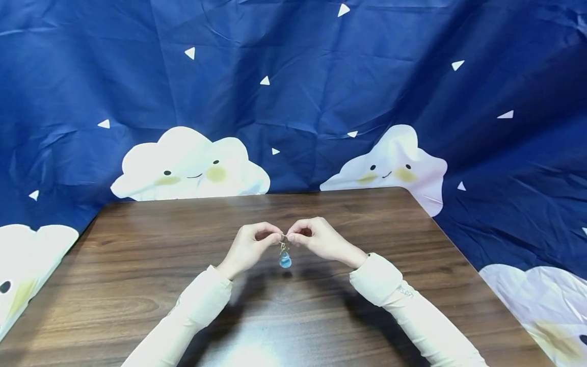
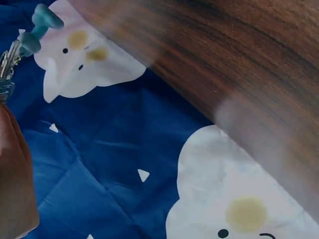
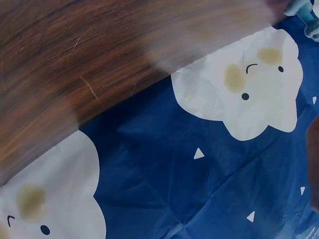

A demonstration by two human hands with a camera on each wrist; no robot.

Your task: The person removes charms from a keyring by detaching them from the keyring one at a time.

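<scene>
A keychain point(image 1: 285, 260) with a translucent blue charm and gold-coloured links hangs between the two hands, above the table. The left hand point(image 1: 246, 247) pinches its metal top between thumb and fingertips, from the left. From the opposite side the right hand point(image 1: 324, 239) pinches the same metal part, fingertips close to those of the left. In the left wrist view the teal charm point(image 2: 37, 32) and silver metal pieces point(image 2: 7, 69) show beyond the left hand point(image 2: 15, 184). The charm point(image 3: 303, 15) also appears at the upper right corner of the right wrist view. Fingertips hide the top of the keychain.
A brown wood-grain table point(image 1: 160, 255) lies under both forearms. Behind and around it hangs a blue cloth point(image 1: 293, 66) printed with white clouds, a star shape and small triangles. Its far edge meets the cloth.
</scene>
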